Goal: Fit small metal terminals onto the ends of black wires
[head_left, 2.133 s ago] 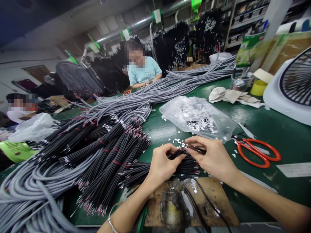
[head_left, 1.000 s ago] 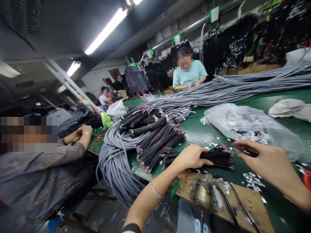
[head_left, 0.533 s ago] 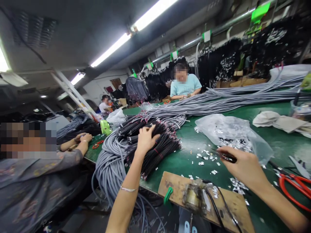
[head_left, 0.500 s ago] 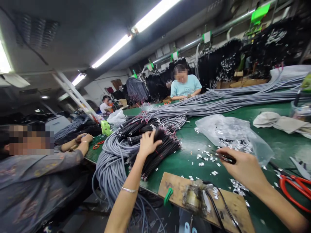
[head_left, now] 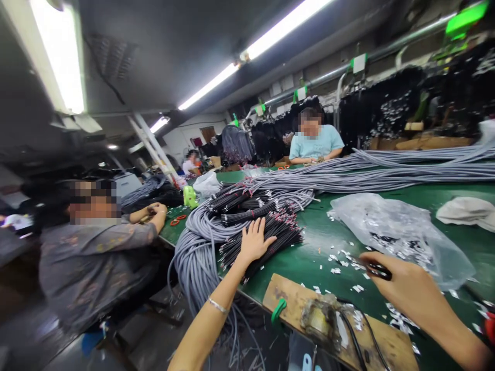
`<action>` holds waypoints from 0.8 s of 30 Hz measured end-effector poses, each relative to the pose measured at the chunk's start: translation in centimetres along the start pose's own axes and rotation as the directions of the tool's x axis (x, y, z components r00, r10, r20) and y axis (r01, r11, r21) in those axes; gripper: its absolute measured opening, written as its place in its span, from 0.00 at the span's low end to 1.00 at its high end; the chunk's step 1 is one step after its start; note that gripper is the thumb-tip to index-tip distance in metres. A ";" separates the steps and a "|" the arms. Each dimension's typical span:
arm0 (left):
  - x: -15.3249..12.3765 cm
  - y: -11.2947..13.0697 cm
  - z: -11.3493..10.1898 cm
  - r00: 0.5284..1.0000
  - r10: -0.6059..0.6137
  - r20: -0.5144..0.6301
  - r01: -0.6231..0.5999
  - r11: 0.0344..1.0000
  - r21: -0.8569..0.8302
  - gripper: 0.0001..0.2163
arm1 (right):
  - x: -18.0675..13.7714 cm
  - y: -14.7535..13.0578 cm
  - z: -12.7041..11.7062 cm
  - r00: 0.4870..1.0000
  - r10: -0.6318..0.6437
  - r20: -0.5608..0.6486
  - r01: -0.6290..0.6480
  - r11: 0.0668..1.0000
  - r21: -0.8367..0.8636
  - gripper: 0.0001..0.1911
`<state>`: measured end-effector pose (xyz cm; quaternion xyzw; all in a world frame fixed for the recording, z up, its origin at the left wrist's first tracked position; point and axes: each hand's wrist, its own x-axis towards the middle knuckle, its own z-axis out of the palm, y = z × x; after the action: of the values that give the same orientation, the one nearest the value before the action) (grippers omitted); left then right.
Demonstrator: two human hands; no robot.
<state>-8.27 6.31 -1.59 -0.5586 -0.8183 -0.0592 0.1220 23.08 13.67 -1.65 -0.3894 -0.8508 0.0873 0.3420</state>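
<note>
My left hand (head_left: 253, 241) lies flat with fingers spread on a pile of short black wire bundles (head_left: 266, 232) tied with red bands, on the green table (head_left: 320, 242). Grey cables (head_left: 201, 247) coil around the pile and hang over the table's edge. My right hand (head_left: 402, 286) hovers to the right with its fingers closed round a thin dark piece (head_left: 377, 269). Small silver metal bits (head_left: 340, 257) lie scattered between the two hands.
A clear plastic bag (head_left: 398, 232) of silver bits lies right of the pile. A wooden board (head_left: 340, 330) with a taped fixture sits at the near edge. One person sits at left (head_left: 96, 242), another in a light blue shirt (head_left: 315, 141) across the table. White cloth (head_left: 466, 211) lies far right.
My left hand carried a black bundle to the left, set it on the pile, and now rests flat with its fingers spread. My view swung left; the right hand kept its hold.
</note>
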 end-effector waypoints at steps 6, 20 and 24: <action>3.8 -2.8 -0.4 0.995 0.088 0.046 -0.085 0.995 -0.055 0.23 | -0.5 2.3 1.5 0.997 0.006 0.082 -0.002 0.998 -0.056 0.15; 7.0 -2.6 -2.8 0.987 -0.033 -0.158 0.015 0.994 -0.110 0.16 | -1.0 2.6 1.9 0.996 -0.010 0.089 0.015 0.998 -0.055 0.17; 3.8 0.6 -7.0 0.971 0.118 -0.208 -0.149 0.979 -0.139 0.15 | -0.7 1.8 1.8 0.993 0.117 0.020 -0.118 0.980 0.163 0.17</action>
<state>-8.11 8.33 6.11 -0.6115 -0.7555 -0.1689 0.1634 23.35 14.59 -4.14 -0.4092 -0.8179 0.1788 0.3628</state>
